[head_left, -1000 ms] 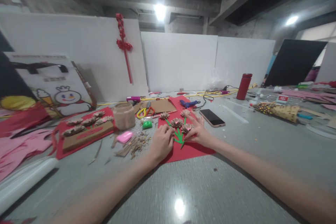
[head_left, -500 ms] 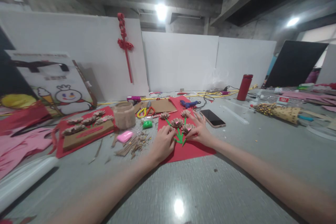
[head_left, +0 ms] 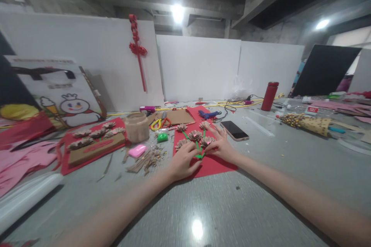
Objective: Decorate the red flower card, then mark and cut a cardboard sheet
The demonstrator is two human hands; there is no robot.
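A red sheet (head_left: 216, 168) lies in front of me with several brown layered flowers on it, some with pink centres. Green stem strips (head_left: 199, 157) meet near its lower middle. My left hand (head_left: 185, 160) rests over the sheet's left side, partly covering the left flower (head_left: 180, 145); its fingers are bent and the thumb stands apart, near the stems. At the right flower (head_left: 206, 141), my right hand (head_left: 222, 147) lies with spread fingers, thumb below the flower and fingertips above. What lies under the left fingers is hidden.
To the left are brown scraps (head_left: 147, 162), a pink clay packet (head_left: 137, 151), a green packet (head_left: 162, 137), a jar (head_left: 136, 128), scissors (head_left: 160, 123) and another flower piece (head_left: 95, 150). Beyond are a blue glue gun (head_left: 208, 114), a phone (head_left: 234, 130) and a red bottle (head_left: 269, 96).
My left hand has shifted slightly toward me, with its thumb now spread out, uncovering part of the left flower. The right hand stays at the right flower.
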